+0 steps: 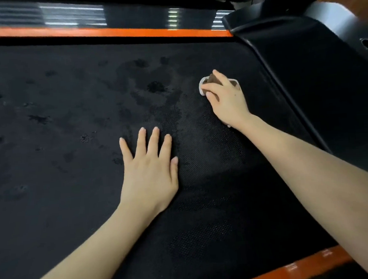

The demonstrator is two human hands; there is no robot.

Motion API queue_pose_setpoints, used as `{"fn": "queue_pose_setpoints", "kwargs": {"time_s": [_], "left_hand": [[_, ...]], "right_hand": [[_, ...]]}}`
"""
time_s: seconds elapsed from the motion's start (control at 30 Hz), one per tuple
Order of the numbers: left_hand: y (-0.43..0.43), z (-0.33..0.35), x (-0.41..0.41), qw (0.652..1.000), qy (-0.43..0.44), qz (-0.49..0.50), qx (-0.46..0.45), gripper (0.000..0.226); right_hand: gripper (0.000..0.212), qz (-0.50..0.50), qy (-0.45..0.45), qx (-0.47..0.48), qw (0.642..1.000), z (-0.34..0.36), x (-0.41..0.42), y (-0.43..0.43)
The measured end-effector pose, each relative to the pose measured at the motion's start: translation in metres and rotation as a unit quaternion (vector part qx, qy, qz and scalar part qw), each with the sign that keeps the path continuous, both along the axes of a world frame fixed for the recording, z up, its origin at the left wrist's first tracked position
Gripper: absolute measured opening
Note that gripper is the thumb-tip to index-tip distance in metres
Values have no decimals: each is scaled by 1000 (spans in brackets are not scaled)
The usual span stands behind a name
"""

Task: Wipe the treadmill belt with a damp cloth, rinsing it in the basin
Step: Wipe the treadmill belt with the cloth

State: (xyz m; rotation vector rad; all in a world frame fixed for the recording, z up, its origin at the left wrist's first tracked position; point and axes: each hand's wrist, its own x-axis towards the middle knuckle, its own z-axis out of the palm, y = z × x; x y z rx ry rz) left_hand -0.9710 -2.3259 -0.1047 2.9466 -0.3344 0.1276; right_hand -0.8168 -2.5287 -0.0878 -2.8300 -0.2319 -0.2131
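The right hand [226, 100] presses a brown-and-white cloth [207, 82] onto the treadmill belt [69, 125], fingers closed over it; the left hand [149, 166] lies flat, fingers spread wide.

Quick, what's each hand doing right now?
Left hand: open, flat on the belt, holding nothing.
Right hand: closed on the cloth, pressing it to the belt.

Black textured belt [69, 125], wet-blotched; brown-and-white cloth [209, 82] bunched flat on it.
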Motion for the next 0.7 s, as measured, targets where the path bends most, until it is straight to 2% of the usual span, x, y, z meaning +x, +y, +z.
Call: {"fn": "queue_pose_setpoints", "kwargs": {"time_s": [0.1, 0.2, 0.3, 0.33, 0.43, 0.5, 0.57, 0.7], "left_hand": [[-2, 0, 1, 1000, 1, 2, 1, 55], [-2, 0, 2, 1000, -3, 5, 5, 56], [-2, 0, 2, 1000, -7, 9, 3, 57], [-2, 0, 2, 1000, -8, 8, 3, 57], [-2, 0, 1, 1000, -9, 9, 2, 57], [-3, 1, 0, 1000, -9, 8, 3, 59], [-3, 1, 0, 1000, -9, 8, 5, 57], [-3, -1, 0, 1000, -18, 10, 1, 52]], "right_hand": [[27, 45, -15, 18, 999, 3, -54, 11], [26, 186, -2, 40, 982, 2, -137, 16], [31, 254, 39, 14, 966, 4, -147, 4], [30, 225, 32, 12, 974, 4, -131, 1], [28, 52, 23, 23, 998, 6, -88, 2], [27, 28, 3, 22, 999, 4, -94, 6], [26, 96, -12, 22, 995, 1, -132, 8], [34, 262, 51, 18, 964, 5, -187, -8]]}}
